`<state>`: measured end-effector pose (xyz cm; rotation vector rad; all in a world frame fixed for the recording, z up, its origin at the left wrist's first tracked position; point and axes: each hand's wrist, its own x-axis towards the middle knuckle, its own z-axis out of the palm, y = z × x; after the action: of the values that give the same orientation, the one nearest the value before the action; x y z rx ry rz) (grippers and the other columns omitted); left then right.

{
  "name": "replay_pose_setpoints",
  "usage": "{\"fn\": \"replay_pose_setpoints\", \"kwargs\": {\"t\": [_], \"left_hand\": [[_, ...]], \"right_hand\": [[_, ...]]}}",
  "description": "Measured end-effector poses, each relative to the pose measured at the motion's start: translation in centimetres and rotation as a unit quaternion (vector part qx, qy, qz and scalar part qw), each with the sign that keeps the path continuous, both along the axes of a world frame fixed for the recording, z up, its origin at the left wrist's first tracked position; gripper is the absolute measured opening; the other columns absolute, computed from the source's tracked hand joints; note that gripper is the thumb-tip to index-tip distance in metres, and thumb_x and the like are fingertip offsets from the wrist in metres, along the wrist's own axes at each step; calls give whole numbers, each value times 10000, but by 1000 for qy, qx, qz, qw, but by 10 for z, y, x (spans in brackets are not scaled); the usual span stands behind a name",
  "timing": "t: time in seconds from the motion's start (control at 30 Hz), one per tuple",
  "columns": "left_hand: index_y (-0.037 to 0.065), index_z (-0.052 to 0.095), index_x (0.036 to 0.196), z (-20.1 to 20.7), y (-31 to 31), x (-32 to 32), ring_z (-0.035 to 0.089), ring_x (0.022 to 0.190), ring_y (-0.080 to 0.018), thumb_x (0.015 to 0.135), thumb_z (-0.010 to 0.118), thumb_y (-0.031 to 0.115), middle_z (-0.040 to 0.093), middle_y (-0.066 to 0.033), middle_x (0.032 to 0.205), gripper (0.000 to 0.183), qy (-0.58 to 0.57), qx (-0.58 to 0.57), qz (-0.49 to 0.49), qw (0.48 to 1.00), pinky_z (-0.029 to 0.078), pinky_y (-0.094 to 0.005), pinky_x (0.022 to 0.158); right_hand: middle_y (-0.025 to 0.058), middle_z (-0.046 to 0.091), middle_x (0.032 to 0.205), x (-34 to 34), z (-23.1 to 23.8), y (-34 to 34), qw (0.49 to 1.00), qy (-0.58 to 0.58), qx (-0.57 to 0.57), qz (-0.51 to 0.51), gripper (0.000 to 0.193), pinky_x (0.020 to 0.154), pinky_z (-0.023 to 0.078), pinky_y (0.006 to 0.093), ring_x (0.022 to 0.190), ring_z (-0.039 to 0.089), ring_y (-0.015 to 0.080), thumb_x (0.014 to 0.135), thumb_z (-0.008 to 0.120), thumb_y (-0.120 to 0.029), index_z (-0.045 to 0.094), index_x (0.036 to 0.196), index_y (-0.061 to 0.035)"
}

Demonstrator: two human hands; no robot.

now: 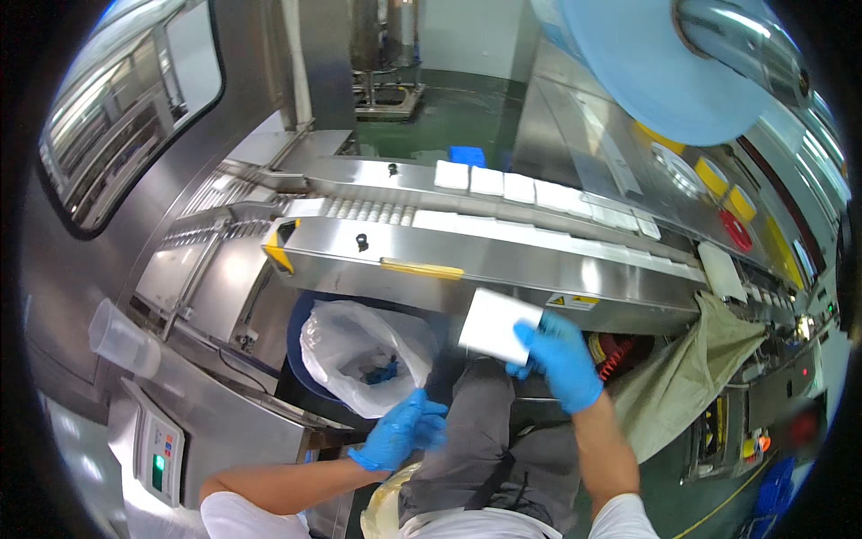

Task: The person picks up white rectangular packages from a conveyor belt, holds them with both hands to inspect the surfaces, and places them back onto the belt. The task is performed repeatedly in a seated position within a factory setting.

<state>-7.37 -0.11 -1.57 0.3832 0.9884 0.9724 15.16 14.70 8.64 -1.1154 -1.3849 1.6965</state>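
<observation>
My right hand, in a blue glove, grips a flat white square piece by its right edge, thumb on top. The piece is held tilted in front of the conveyor's near side; its exact kind is unclear. My left hand, also gloved in blue, hovers above my lap near the bin, with nothing visible in it. Its fingers point to the right, apart from the thumb and slightly blurred. Beyond both hands, similar white square pieces lie in rows along the steel conveyor.
A blue bin with a white liner stands below the conveyor. At left are a digital scale and a clear plastic jug. A large blue film roll overhangs the upper right. A beige cloth drapes down at right.
</observation>
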Motion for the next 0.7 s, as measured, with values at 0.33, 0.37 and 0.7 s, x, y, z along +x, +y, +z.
{"fn": "replay_pose_setpoints", "kwargs": {"t": [0.33,0.37,0.7], "left_hand": [[6,618,1141,14,-2,-2,643,791,-174,1004,480,470,657,-108,937,503,-35,-54,-52,997,560,-316,743],[8,613,1145,12,0,-4,640,798,-171,1008,473,464,657,-106,947,497,-51,-65,-58,995,556,-313,752],[22,617,1084,-11,-5,0,616,718,-153,996,527,426,643,-66,873,423,-115,-92,-50,988,548,-299,690]], "right_hand": [[45,582,797,-169,28,188,993,14,50,106,311,643,552,260,775,676,179,909,686,-323,613,936,-21],[49,582,798,-188,16,205,992,16,36,120,309,636,552,257,779,683,188,905,694,-318,605,911,-22],[244,679,913,-214,-46,301,895,-265,353,61,314,775,528,420,815,670,384,874,625,-296,690,935,5]]}}
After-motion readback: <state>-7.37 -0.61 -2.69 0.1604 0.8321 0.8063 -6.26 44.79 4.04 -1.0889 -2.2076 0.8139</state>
